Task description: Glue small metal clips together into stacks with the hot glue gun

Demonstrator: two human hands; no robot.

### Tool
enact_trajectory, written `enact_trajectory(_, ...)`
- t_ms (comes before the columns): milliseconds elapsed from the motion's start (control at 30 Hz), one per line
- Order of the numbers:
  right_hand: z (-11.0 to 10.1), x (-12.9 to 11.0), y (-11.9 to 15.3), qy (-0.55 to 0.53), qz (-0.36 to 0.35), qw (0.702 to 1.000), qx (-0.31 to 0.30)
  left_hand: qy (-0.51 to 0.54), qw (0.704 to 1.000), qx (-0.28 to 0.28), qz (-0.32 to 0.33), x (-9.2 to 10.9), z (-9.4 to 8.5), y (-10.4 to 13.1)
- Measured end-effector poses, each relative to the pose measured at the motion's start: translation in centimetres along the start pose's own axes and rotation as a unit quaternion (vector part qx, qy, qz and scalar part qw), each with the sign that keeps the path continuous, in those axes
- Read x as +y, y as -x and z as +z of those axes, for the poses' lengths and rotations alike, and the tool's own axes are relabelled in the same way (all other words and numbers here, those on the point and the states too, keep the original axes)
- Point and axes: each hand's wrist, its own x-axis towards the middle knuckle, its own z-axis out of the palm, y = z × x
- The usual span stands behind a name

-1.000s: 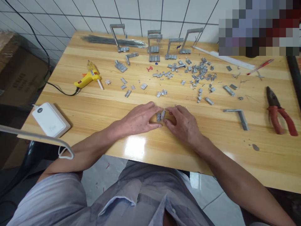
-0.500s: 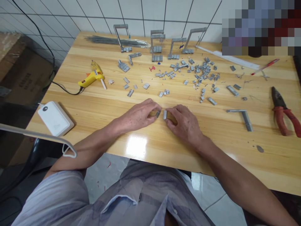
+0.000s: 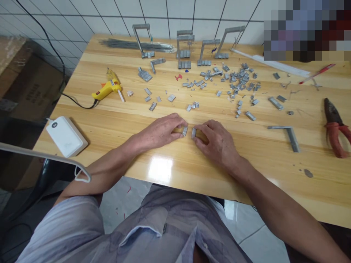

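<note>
Between the thumb and fingers of my left hand (image 3: pixel 164 131) is a small grey metal-looking block (image 3: pixel 185 130), slightly tilted. My right hand (image 3: pixel 216 140) pinches a similar grey block (image 3: pixel 193 133) by its right side. A narrow gap separates the two blocks, both low over the wooden table (image 3: pixel 192 168). Just beyond my hands lie a few loose grey pieces (image 3: pixel 192 106). To the right of my right hand rests an L-shaped grey piece (image 3: pixel 293 137).
A yellow glue gun (image 3: pixel 106 89) and a white power bank (image 3: pixel 66 136) lie on the left. Grey frames (image 3: pixel 185 49) stand along the back beside thin rods (image 3: pixel 131 45). Scattered grey pieces (image 3: pixel 241 78) spread across the middle right. Red-handled pliers (image 3: pixel 336 133) are at far right.
Both blocks have tilted slightly within my fingers; the hands stay nearly in place with a small gap between the blocks. The whole view has shifted a little.
</note>
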Motion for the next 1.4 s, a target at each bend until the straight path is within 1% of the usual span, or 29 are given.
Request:
enact_trajectory(200,0.2,-0.2,-0.2,-0.004,0.002,1.000,0.000,0.008,0.999,0.030,0.012,-0.3,1.2,-0.3)
enact_trajectory(300,0.4,-0.2,-0.2,0.004,-0.004,1.000,0.009,0.013,0.999,0.037,0.016,-0.3,1.5,-0.4)
enact_trajectory(433,0.6,-0.1,-0.2,0.002,0.001,1.000,0.013,0.024,0.999,0.047,0.005,-0.2,1.7,-0.5)
enact_trajectory(567,0.6,0.0,-0.2,0.001,0.002,1.000,0.009,0.010,0.999,0.034,0.009,-0.2,1.5,-0.5)
enact_trajectory(667,0.6,0.1,-0.1,-0.003,0.000,1.000,0.006,0.014,1.000,0.016,0.012,-0.1,0.9,-0.3)
enact_trajectory(800,0.6,0.3,0.0,-0.011,-0.003,1.000,0.012,0.028,1.000,-0.004,-0.009,0.3,0.0,-0.2)
enact_trajectory(900,0.7,0.4,0.0,-0.009,-0.016,1.000,0.026,0.023,0.999,-0.020,-0.023,0.5,-0.4,-0.2)
enact_trajectory(1000,0.8,0.3,0.0,-0.001,-0.025,0.999,0.033,0.013,0.999,-0.021,-0.021,0.5,-0.2,-0.3)
enact_trajectory(1200,0.9,0.2,-0.1,0.003,-0.012,1.000,0.028,-0.009,1.000,-0.020,-0.010,0.6,0.2,-0.3)
enact_trajectory(1400,0.8,0.2,0.0,0.013,-0.017,0.999,0.034,-0.028,1.000,-0.006,-0.009,0.7,0.7,-0.3)
